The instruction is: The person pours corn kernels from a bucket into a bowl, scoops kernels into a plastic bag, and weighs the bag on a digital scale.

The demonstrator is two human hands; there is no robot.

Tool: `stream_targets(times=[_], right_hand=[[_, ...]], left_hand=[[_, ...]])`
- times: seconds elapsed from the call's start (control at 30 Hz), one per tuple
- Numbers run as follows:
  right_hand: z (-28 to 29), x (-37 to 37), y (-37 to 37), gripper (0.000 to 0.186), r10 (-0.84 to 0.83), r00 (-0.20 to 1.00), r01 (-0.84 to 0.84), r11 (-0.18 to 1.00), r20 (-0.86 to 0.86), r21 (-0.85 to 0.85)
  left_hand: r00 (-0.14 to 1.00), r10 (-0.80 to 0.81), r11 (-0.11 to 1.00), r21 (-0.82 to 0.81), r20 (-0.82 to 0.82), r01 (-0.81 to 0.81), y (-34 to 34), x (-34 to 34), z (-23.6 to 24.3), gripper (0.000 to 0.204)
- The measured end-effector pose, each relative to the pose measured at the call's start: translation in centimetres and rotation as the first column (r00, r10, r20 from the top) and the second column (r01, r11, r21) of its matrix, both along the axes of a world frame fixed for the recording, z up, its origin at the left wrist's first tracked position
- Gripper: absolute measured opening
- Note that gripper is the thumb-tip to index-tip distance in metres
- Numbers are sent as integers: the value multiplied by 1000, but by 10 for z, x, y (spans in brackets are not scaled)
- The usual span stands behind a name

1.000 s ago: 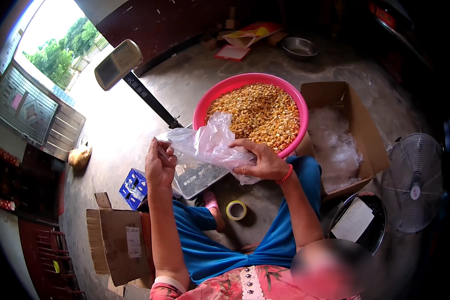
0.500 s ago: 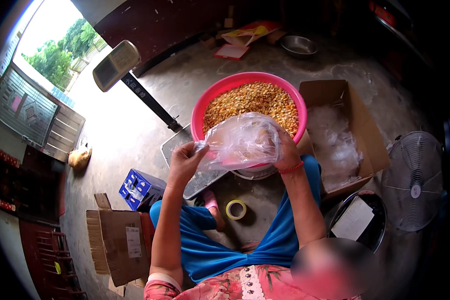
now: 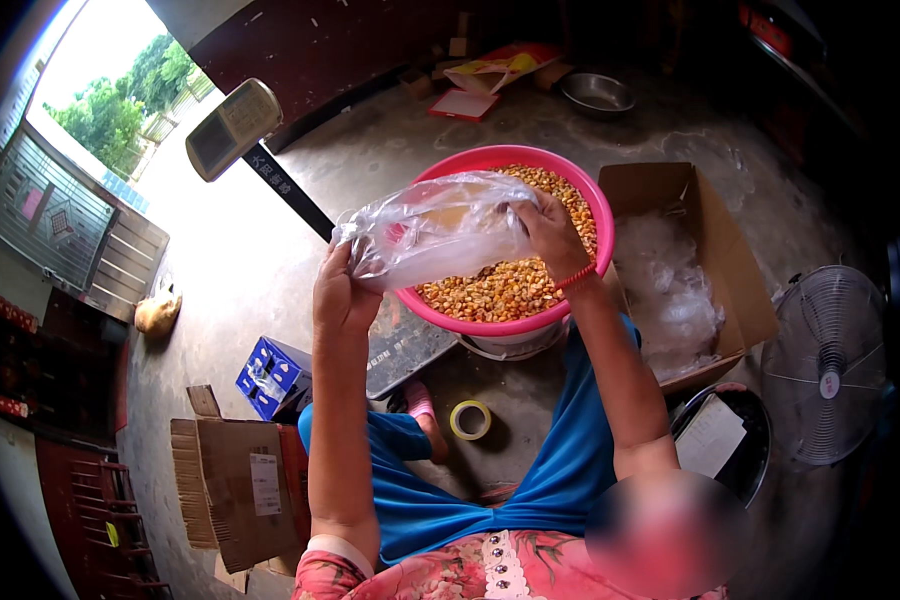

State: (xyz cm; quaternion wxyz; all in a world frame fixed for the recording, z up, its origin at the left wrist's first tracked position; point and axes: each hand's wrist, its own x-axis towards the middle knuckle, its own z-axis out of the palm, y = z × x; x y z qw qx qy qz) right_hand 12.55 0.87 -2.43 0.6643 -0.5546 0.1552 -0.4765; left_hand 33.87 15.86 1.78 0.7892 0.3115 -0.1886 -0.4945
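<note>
A clear plastic bag (image 3: 440,225) is stretched between my two hands above a pink basin (image 3: 500,325). My left hand (image 3: 345,290) grips the bag's left end, fingers pinched on the film. At the opposite end, my right hand (image 3: 552,238), with a red bead bracelet at the wrist, holds the film closed in its fingers. Dried corn kernels (image 3: 500,290) fill the basin, partly hidden behind the bag. Through the film the bag looks thin and wrinkled, with no kernels plainly inside.
A cardboard box (image 3: 740,290) of clear plastic bags (image 3: 675,290) stands right of the basin. To the left are a platform scale (image 3: 410,345), a blue box (image 3: 273,378) and an opened carton (image 3: 240,490). A tape roll (image 3: 470,420) lies between my legs; a fan (image 3: 828,365) stands far right.
Both hands have moved up and away from me with the bag, the left one also leftward. The bag is drawn out longer, uncovering kernels at the basin's near side.
</note>
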Motion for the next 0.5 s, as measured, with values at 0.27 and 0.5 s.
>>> stream_targets(times=[0.27, 0.5], right_hand=[[21, 19, -57, 25, 54, 998, -55, 997, 37, 50], [66, 8, -12, 32, -730, 680, 348, 233, 73, -908]], left_hand=[[736, 186, 958, 44, 651, -282, -35, -29, -14, 19], [738, 276, 905, 92, 616, -415, -64, -30, -56, 27]])
